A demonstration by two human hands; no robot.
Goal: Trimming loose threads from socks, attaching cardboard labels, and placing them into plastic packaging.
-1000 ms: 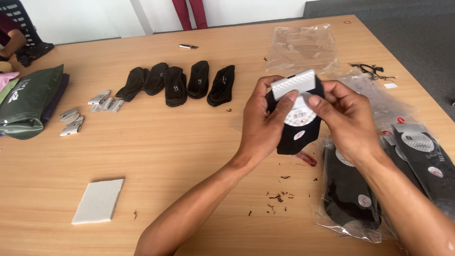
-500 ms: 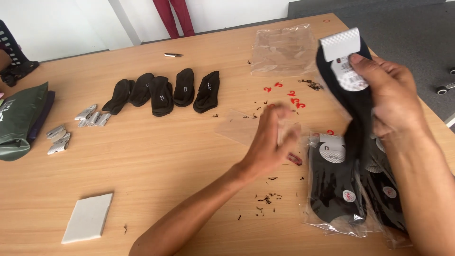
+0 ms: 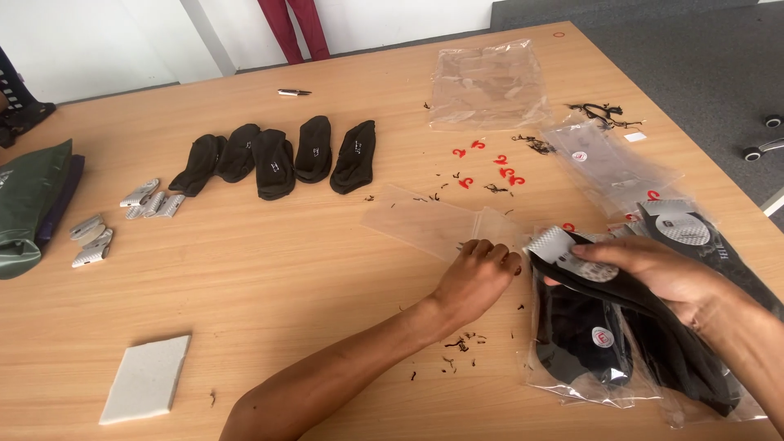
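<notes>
Near the right edge of the light wooden table (image 3: 269, 269), the right hand (image 3: 661, 273) is closed over a pair of black socks with a silver-grey card header (image 3: 572, 257), thumb and fingers pinching the labelled end. The socks lie low and slanted, trailing toward the near right over a stack of clear plastic bags holding more black socks (image 3: 584, 343). Just left of the header, the left hand (image 3: 478, 278) rests knuckles-up on the table with fingers curled under; whether it grips anything I cannot tell. Its fingertips touch the near edge of an empty flat clear plastic sleeve (image 3: 433, 224). Dark thread scraps (image 3: 465, 341) litter the wood beside the left wrist.

Farther off, small red plastic hooks (image 3: 490, 167) are scattered, and beyond them lies another empty clear bag (image 3: 488, 86). At far left-centre, five loose black socks (image 3: 278, 159) sit in a row, with a black pen (image 3: 292, 92) beyond them. Left of the row are small silver card headers (image 3: 151, 200). A dark green pouch (image 3: 28, 208) lies at the left edge, and a white rectangular pad (image 3: 147, 378) sits near left.
</notes>
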